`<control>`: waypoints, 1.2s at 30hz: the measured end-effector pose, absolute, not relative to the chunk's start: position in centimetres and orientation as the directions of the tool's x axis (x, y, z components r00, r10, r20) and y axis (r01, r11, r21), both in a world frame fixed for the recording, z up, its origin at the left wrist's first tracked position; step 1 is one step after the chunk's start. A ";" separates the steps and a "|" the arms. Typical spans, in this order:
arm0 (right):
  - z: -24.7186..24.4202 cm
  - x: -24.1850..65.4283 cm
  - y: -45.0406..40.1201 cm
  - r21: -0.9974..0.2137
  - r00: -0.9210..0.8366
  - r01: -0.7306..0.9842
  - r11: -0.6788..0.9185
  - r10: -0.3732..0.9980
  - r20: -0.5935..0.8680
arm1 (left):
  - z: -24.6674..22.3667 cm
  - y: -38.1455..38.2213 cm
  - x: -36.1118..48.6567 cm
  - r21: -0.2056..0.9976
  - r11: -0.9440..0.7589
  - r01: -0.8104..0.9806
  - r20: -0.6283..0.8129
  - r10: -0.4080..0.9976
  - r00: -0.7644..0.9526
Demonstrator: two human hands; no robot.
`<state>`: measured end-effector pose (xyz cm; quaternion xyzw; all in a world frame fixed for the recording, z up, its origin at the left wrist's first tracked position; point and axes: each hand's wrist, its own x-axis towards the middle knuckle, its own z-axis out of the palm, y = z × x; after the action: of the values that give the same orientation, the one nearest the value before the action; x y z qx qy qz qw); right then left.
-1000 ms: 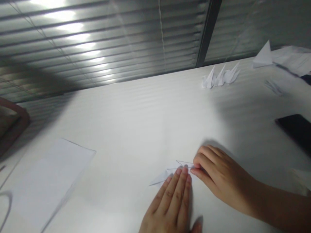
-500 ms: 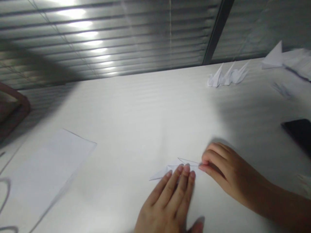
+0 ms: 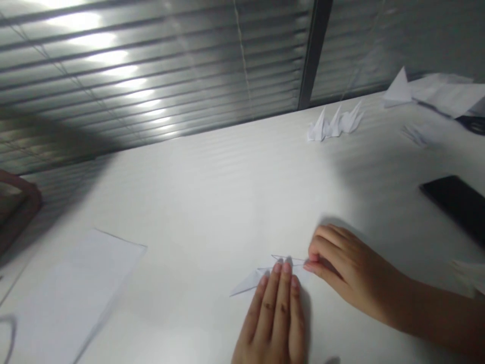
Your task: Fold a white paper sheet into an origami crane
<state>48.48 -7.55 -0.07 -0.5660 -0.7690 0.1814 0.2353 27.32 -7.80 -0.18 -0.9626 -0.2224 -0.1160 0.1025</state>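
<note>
A small piece of folded white paper (image 3: pixel 248 282) lies on the white table near the front. My left hand (image 3: pixel 275 316) rests flat on it with fingers stretched out, the fingertips pressing its middle and hiding part of it. To the right, my right hand (image 3: pixel 339 258) pinches the paper's right end between thumb and index finger. One thin pointed flap sticks up along the far edge, between the two hands. The paper's left end tapers to a point on the tabletop.
Several folded paper figures (image 3: pixel 335 124) stand in a row at the back. Behind them on the right are more folded sheets (image 3: pixel 443 93). A black phone (image 3: pixel 454 205) lies at the right. At the left is a flat white sheet (image 3: pixel 81 293). Window blinds (image 3: pixel 189 65) border the table's far edge.
The camera view has shifted, bringing the phone further into sight. My left fingers have straightened and drawn closer together on the paper. My right hand keeps its pinch.
</note>
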 end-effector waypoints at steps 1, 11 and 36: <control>0.0 48.4 -7.5 -0.552 -0.246 0.783 0.287 0.958 0.149 | -0.3 -7.9 27.5 -0.169 -0.872 0.460 0.280 0.405 0.870; -0.1 48.4 -7.3 -0.583 -0.223 0.772 0.255 0.966 0.127 | -0.7 -7.5 28.8 -0.074 -0.840 0.537 0.326 0.488 0.809; 0.2 50.3 -7.1 -0.725 -0.273 0.663 0.188 0.962 -0.001 | 0.0 -7.0 29.2 -0.104 -0.881 0.462 0.228 0.431 0.873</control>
<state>50.30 -7.05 0.25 -0.5541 -0.7331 0.3148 0.2375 29.23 -7.04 -0.04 -0.9646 -0.2313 -0.0996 0.0778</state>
